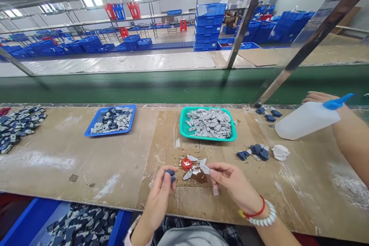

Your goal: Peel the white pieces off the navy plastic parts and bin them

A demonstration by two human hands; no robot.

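Observation:
My left hand (160, 192) pinches a small dark blue piece (170, 174) just above the worktable's near edge. My right hand (230, 184), with a red cord and white bead bracelet at the wrist, pinches a small grey piece (205, 168). Between the hands lie a red cap (186, 164), a brown patch and a few loose grey pieces (188, 175). Beyond them stands a teal tray (184, 130) heaped with grey pieces.
A blue tray (89, 132) of mixed blue and grey pieces sits at left, with a loose pile (17, 125) further left. Another person's arm (348, 134) holds a white squeeze bottle (305, 120) at right. Dark blue pieces (256, 152) and a blue bin (80, 225) lie near.

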